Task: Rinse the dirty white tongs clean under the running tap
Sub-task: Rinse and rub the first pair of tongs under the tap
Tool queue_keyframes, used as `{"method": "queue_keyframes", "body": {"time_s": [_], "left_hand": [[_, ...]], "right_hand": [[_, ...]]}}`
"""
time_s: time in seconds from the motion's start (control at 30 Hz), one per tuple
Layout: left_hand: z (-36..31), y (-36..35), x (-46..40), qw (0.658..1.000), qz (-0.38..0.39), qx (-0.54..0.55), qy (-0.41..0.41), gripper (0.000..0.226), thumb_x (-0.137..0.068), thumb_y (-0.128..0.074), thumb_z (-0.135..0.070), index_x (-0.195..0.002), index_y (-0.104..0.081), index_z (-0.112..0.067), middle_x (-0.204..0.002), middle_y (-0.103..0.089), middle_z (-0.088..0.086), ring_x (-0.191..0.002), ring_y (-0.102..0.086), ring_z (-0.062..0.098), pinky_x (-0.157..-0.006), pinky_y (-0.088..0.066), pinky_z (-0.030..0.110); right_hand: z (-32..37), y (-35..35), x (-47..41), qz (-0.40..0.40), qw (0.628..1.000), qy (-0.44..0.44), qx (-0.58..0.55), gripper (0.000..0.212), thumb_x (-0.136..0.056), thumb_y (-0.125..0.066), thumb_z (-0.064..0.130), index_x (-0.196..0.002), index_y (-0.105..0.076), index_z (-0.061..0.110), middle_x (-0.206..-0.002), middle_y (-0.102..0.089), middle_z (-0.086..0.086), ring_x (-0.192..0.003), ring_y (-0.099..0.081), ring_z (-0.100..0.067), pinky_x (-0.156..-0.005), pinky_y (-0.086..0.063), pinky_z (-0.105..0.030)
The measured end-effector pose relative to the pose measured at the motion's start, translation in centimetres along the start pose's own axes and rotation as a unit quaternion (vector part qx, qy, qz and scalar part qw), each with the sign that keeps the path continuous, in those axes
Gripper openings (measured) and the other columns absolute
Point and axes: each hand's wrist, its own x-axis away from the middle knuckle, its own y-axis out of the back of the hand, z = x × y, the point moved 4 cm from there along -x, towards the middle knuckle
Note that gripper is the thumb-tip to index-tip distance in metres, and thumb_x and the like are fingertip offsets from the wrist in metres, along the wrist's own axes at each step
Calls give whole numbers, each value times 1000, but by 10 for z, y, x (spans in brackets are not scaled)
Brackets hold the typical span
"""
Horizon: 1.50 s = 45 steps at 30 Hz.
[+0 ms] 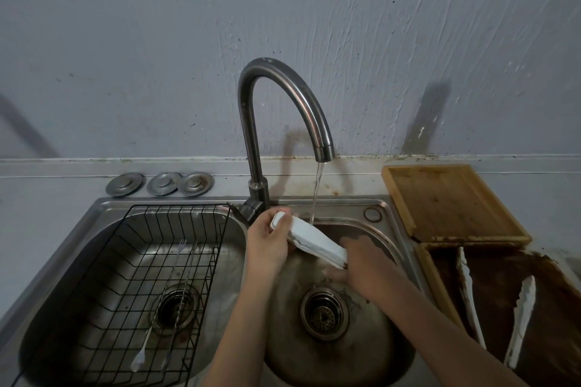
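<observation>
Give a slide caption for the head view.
Both hands hold white tongs over the right sink basin, beside the tap's stream.

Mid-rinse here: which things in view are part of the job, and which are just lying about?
In the job:
white tongs, held by left hand and right hand
tap and its stream
right sink basin

Lying about:
wire rack
three sink plugs
wooden tray
more white tongs

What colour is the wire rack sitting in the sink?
Black. The wire rack sits in the left sink basin, seen clearly in the head view.
</observation>
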Motion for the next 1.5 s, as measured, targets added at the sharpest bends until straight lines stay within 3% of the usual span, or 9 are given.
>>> {"method": "queue_keyframes", "body": {"time_s": [0.07,0.2,0.33,0.47,0.77,0.93,1.13,1.27,1.5], "left_hand": [[-1,-10,2,995,25,91,7,15,-90,-54,-8,-85,-66,-15,-88,-71,8,-74,-66,17,-65,-55,30],[-11,-26,1,951,64,300,35,18,-94,-46,-5,-98,-61,-13,-81,-75,-4,-77,-71,9,-64,-56,21],[-5,-35,-1,927,71,358,90,26,-98,-38,-27,-101,-58,-11,-87,-71,1,-80,-70,14,-68,-55,30],[17,-51,11,897,95,349,254,65,-97,-20,-48,-110,-56,4,-90,-73,19,-77,-72,26,-60,-58,36],[7,-40,-2,904,-49,408,118,24,-100,-32,-14,-90,-53,-9,-79,-52,5,-68,-54,14,-63,-54,25],[27,-57,11,933,19,309,183,35,-99,-38,-11,-132,-32,-3,-104,-55,21,-79,-61,24,-59,-56,31],[21,-45,0,901,38,363,234,11,-96,-41,-2,-103,-50,-2,-95,-60,15,-84,-63,24,-82,-55,44],[27,-49,5,915,28,365,167,19,-98,-40,-16,-106,-48,-1,-96,-62,16,-76,-72,20,-65,-60,35],[23,-38,-3,895,-11,399,196,21,-99,-36,-13,-108,-45,4,-99,-59,23,-88,-63,30,-65,-60,43]], "right_hand": [[8,2,-3,-54,993,56,91,36,-80,-58,49,-97,-61,17,-100,-57,-5,-85,-53,-18,-67,-38,-29],[19,-2,-1,-45,991,81,-98,26,-88,-57,34,-106,-58,15,-99,-67,-7,-83,-63,-16,-56,-38,-14],[23,4,1,-105,989,92,-57,48,-86,-45,57,-113,-49,18,-97,-65,1,-81,-64,-14,-53,-41,-17],[17,12,1,-153,984,85,27,49,-91,-24,58,-108,-51,21,-83,-67,5,-67,-62,-11,-51,-42,-22],[9,19,4,-177,968,96,149,46,-88,-25,60,-97,-49,22,-75,-63,5,-61,-59,-14,-45,-39,-26],[10,30,3,-187,959,107,184,43,-89,-32,59,-98,-52,22,-84,-66,3,-63,-54,-15,-46,-26,-25],[2,35,8,-172,958,125,194,47,-88,-31,61,-108,-51,23,-96,-67,4,-80,-63,-16,-53,-35,-25],[11,43,8,-180,952,116,218,49,-88,-30,63,-107,-51,23,-90,-65,1,-76,-60,-17,-54,-39,-27],[20,71,6,-201,948,114,219,54,-83,-40,65,-110,-56,21,-107,-64,2,-104,-52,-20,-88,-39,-35]]}}
